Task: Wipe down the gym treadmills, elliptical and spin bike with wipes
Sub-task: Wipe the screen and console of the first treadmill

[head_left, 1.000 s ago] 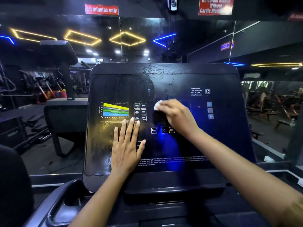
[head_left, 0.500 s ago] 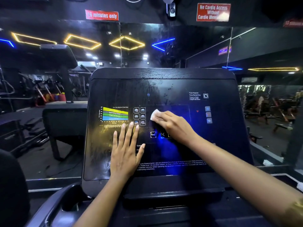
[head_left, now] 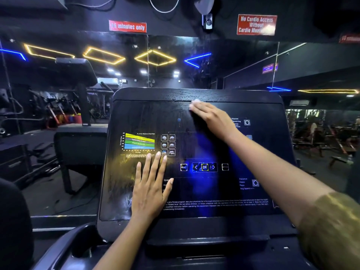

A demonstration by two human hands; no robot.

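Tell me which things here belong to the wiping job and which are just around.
In the job: wipe, console, right hand pressing the wipe, left hand flat on the console.
Just around: red signs, neon lights, neighbouring machine.

Commercial gym, cardio area. Dark cardio machine console point(head_left: 136, 114) up front with a heart-rate zone chart point(head_left: 139, 141) and an OK button point(head_left: 204, 167). Red wall signs read "15 minutes only" point(head_left: 127, 26) and "No Cardio Access Without Cardio Mem..." point(head_left: 256, 24). Mirror wall point(head_left: 48, 78) reflects yellow neon ceiling lights point(head_left: 154, 57). Another machine point(head_left: 78, 78) at left, dim workout benches point(head_left: 331, 141) at right.
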